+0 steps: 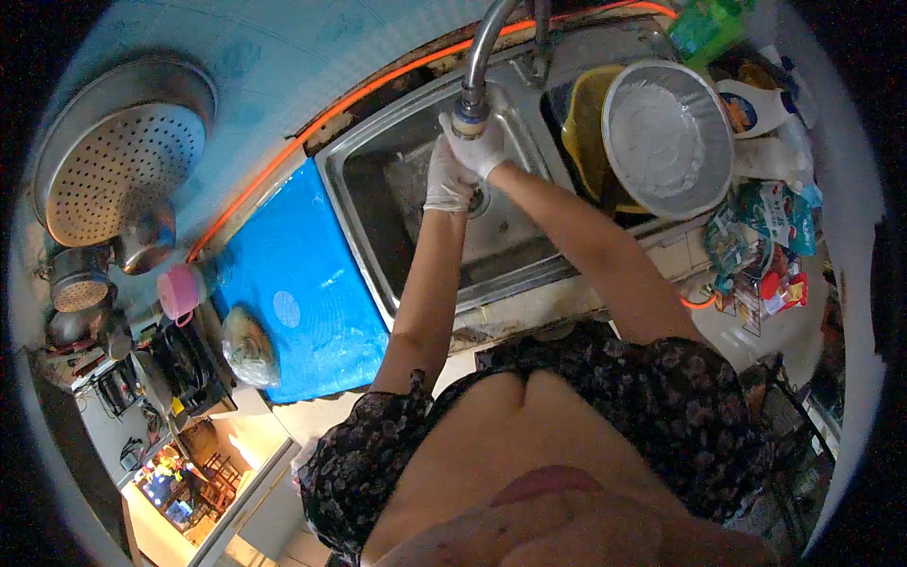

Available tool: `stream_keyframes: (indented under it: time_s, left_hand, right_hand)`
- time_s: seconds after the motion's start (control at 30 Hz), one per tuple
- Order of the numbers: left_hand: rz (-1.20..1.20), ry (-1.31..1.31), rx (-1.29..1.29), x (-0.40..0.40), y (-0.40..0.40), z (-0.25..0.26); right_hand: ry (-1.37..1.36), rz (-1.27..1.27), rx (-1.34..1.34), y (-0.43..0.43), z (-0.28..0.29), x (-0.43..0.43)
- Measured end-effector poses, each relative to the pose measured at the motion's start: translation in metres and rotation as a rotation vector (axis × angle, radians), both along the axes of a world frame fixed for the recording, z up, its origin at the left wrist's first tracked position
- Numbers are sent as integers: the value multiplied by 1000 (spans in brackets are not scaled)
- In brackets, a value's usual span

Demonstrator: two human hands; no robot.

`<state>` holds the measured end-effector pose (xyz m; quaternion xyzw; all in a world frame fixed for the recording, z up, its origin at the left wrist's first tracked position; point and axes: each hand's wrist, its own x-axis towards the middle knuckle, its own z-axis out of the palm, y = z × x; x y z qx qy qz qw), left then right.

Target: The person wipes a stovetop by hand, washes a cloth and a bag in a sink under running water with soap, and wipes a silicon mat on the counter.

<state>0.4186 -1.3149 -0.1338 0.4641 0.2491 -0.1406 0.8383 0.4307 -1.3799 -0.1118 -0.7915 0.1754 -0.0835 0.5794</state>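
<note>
Both hands wear thin whitish gloves and are together over a stainless steel sink (510,241), under the end of a curved chrome faucet (482,60). My left hand (451,177) touches my right hand (482,147), which lies just below the faucet's nozzle and is partly hidden by it. Whether anything is between the hands cannot be seen. Below them the sink's drain (480,202) shows in part. Right of the sink a large metal basin (659,135) with a whitish inside leans on a yellow plastic basin (587,131).
Left of the sink lies a blue sheet (305,283) with a filled clear plastic bag (248,347) on it. An orange hose (340,106) runs along the wall. Perforated metal steamers (127,170) and a pink cup (179,290) are at the left. Bottles and packets (776,212) crowd the right.
</note>
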Motion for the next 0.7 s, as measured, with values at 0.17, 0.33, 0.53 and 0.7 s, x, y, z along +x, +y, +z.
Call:
stream_keyframes:
  time_s: [0.17,0.33,0.53,0.7]
  left_hand:
    - [93,-195,570,-8,19,-19]
    - [-107,-103,-119,2,18,21]
    - [-62,-25,-598,-8,21,8]
    - [-179,282,2,-54,115,10]
  right_hand:
    - [-722,205,-486,44,63,-51]
    - [89,166,-49,20,-9,8]
    - [5,429,-593,8,-32,2]
    - [531,14,1223,-25,22,14]
